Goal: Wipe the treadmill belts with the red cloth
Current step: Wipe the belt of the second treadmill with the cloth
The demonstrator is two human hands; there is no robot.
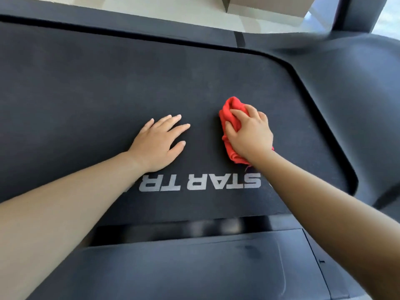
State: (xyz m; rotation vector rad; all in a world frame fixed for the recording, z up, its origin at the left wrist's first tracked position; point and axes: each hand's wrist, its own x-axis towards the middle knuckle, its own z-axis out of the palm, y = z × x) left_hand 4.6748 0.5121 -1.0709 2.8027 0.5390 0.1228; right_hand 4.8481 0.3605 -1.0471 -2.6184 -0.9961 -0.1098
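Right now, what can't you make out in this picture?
Head view:
White lettering on the treadmill belt: both ends hidden under the forearms.
Red cloth: its middle covered by the right hand.
Brown box: cut off by the top edge.
Belt under the left hand: hidden.

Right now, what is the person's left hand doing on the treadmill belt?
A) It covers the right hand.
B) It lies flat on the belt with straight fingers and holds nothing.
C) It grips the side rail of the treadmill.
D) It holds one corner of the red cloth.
B: the left hand rests palm down on the treadmill belt with fingers spread, apart from the red cloth, which only the right hand grips.
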